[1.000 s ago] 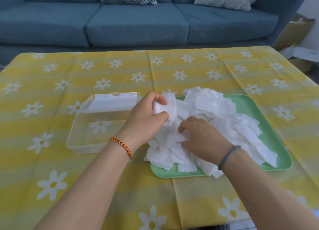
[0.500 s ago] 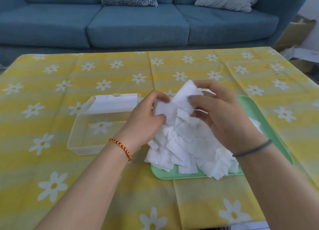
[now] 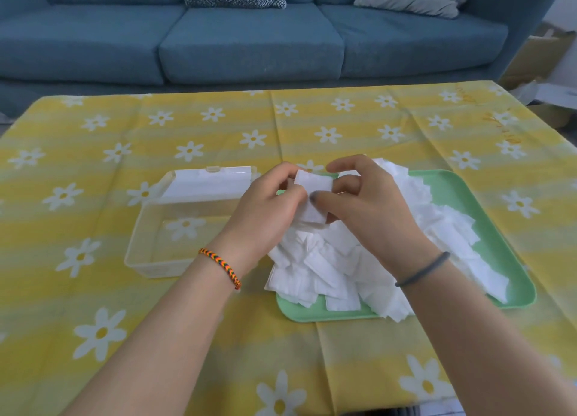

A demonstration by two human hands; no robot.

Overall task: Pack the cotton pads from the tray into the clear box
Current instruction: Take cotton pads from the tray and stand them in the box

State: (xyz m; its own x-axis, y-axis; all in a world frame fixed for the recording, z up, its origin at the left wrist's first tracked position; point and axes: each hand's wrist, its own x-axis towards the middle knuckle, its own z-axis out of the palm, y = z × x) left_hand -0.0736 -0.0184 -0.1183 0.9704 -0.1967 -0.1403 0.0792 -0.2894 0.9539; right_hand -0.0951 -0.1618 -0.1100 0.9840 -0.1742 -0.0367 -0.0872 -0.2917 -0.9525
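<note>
A heap of white cotton pads (image 3: 331, 269) covers the green tray (image 3: 499, 253) on the right of the table. To its left stands the clear box (image 3: 146, 237), its lid hinged back, with nothing visible inside. Both hands meet above the tray's left end. My left hand (image 3: 265, 209) grips a small stack of cotton pads (image 3: 312, 194) from the left. My right hand (image 3: 365, 203) pinches the same stack from the right, thumb in front and fingers curled behind it.
The table wears a yellow cloth with white daisies (image 3: 343, 128). A blue sofa (image 3: 249, 38) with two cushions runs along the far side. Cardboard boxes (image 3: 549, 72) sit on the floor at the far right.
My right hand lifted pads off the heap and brought them against the stack in my left hand. Both hands now hold that stack together above the tray's left end.
</note>
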